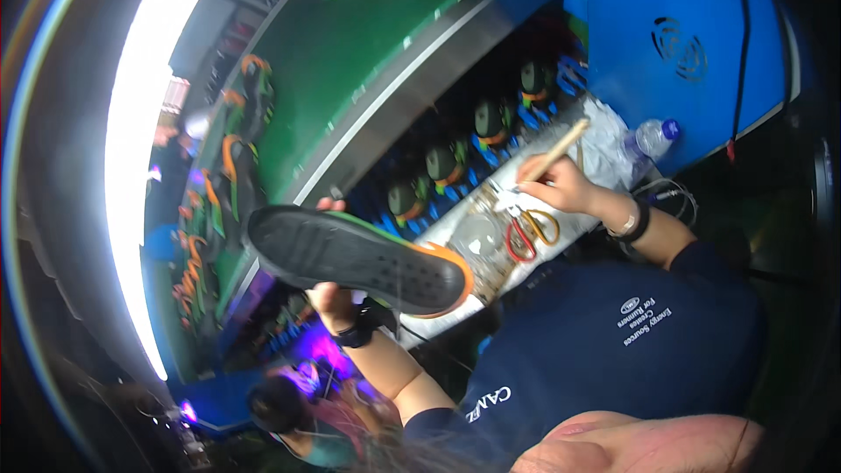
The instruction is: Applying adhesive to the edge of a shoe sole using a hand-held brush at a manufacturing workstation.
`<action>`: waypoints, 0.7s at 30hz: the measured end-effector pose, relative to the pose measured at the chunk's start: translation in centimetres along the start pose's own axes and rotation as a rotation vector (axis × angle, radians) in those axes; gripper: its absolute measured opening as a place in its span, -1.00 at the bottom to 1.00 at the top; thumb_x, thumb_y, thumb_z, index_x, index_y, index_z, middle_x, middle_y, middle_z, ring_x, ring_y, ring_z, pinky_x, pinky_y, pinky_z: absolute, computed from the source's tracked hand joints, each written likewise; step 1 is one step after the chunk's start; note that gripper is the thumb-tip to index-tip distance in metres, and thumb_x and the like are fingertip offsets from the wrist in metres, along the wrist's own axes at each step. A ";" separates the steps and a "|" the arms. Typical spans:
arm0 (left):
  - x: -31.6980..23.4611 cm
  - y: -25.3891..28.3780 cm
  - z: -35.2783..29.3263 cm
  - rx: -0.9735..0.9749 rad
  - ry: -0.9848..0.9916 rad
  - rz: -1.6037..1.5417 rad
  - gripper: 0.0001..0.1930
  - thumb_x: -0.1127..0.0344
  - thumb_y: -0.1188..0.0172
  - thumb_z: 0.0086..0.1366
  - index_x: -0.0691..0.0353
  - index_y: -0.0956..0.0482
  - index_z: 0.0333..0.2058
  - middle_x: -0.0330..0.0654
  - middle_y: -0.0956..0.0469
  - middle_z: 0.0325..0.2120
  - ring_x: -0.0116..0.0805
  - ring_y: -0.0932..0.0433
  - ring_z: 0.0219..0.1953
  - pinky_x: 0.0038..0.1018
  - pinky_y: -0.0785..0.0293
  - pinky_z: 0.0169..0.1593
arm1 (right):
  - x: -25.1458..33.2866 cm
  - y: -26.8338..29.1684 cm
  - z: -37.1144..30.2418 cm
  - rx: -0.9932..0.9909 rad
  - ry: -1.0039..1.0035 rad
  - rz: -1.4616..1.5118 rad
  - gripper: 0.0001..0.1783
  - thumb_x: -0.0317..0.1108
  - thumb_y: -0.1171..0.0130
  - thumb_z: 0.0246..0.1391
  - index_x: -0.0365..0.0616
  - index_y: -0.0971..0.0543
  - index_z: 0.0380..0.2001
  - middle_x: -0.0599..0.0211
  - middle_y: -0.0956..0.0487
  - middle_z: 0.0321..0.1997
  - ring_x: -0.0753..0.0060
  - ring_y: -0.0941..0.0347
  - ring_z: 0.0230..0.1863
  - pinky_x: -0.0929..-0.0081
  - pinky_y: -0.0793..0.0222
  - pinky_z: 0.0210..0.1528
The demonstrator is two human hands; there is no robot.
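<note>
Nearest to me, at the six o'clock edge, a dark navy sleeve and chest fill the foreground, and both forearms rise from it. My left hand, wearing a black wristband, is clamped under a black-soled shoe with an orange and green rim, held sole-up toward nine o'clock of centre; fingertips curl over its far edge. My right hand, at about two o'clock from the shoe, is closed around a pale wooden-handled brush, its handle slanting up toward one o'clock. Just below that hand, red-and-yellow-handled scissors lie on a long whitish work tray that runs diagonally beneath the shoe's toe. At three o'clock of the brush hand, a clear plastic bottle with a blue cap lies on crumpled white wrap. Beyond the tray, a row of dark shoes on blue holders climbs toward one o'clock, and further still a green conveyor belt carries more orange-trimmed shoes toward eleven o'clock.
</note>
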State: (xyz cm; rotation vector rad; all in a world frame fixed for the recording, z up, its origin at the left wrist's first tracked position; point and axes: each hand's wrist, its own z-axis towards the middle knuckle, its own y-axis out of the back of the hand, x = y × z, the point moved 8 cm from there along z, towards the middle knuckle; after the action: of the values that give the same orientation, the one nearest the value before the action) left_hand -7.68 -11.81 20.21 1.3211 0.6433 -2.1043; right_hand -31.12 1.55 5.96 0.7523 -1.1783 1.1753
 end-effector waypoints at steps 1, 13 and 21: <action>1.6 -0.8 -1.8 -0.095 0.090 -0.095 -0.06 0.20 -0.36 -0.30 0.31 -0.04 0.07 0.07 -0.13 0.03 -0.06 -0.16 0.07 -0.26 -0.18 0.06 | -2.1 -1.2 0.0 0.019 -0.015 0.000 -0.90 -0.46 -0.08 -0.11 -0.25 -0.43 -0.48 0.46 -0.40 -0.56 0.73 -0.28 -0.53 0.73 -0.22 -0.50; 11.4 -1.1 -20.0 -0.327 0.579 -0.403 -0.24 0.15 -0.32 -0.19 0.38 -0.19 -0.04 -0.06 -0.34 -0.14 -0.23 -0.35 -0.10 -0.38 -0.25 -0.03 | -15.0 -8.6 -0.5 0.289 -0.182 -0.370 -0.90 -0.44 -0.09 -0.15 -0.23 -0.45 -0.49 0.39 -0.41 -0.62 0.67 -0.23 -0.65 0.67 -0.15 -0.61; 11.9 1.9 -19.8 -0.535 0.431 -0.213 -0.30 0.34 -0.29 -0.16 0.33 -0.14 -0.03 -0.11 -0.31 -0.15 -0.27 -0.30 -0.10 -0.40 -0.19 0.00 | -15.2 -8.9 -0.3 0.309 -0.243 -0.377 -0.89 -0.43 -0.09 -0.15 -0.24 -0.46 -0.50 0.43 -0.38 -0.70 0.69 -0.21 -0.67 0.67 -0.13 -0.62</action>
State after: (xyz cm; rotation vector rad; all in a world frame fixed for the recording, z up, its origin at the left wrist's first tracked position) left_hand 2.09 -2.67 1.34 1.4307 1.4671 -1.6196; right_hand -21.87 -4.99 -7.60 1.3214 -1.0004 0.9742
